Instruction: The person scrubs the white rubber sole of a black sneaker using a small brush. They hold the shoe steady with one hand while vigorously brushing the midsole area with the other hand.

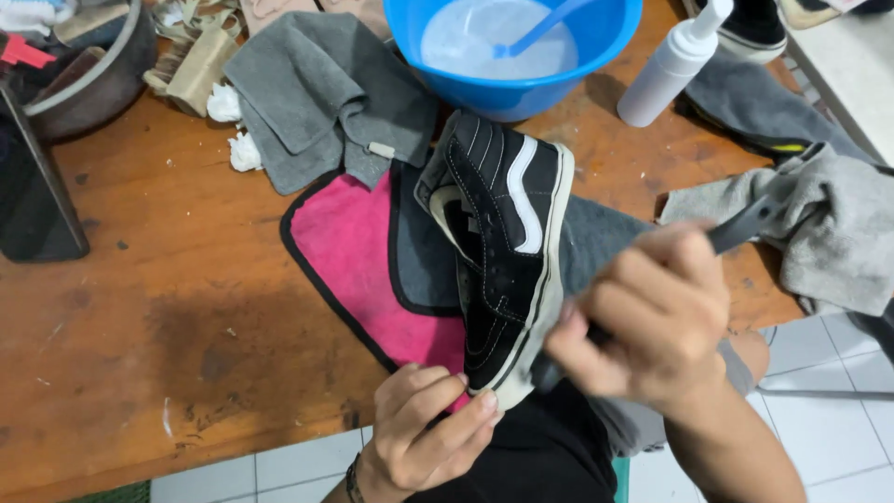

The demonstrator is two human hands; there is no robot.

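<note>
The left hand [424, 428] gripped the heel end of a black high-top sneaker [498, 251] with a white side stripe, fingers curled around the sole so that the shoe stood tilted on its side, the pale sole edge turned toward the right hand [643, 312]. That hand was closed in a fist around a dark-handled brush [745, 224], its working end pressed against the sole edge near the heel; the bristles were hidden behind the fingers and blurred. Under the shoe and just beyond the left hand lay a pink cloth with black trim [358, 251], apparently there to catch drips and spare the wooden bench [140, 307]. Further out, beyond both hands, a blue basin [596, 47] of cloudy liquid stood within reach. A grey towel [307, 93] lay to its left and a white pump bottle [675, 61] to its right.
</note>
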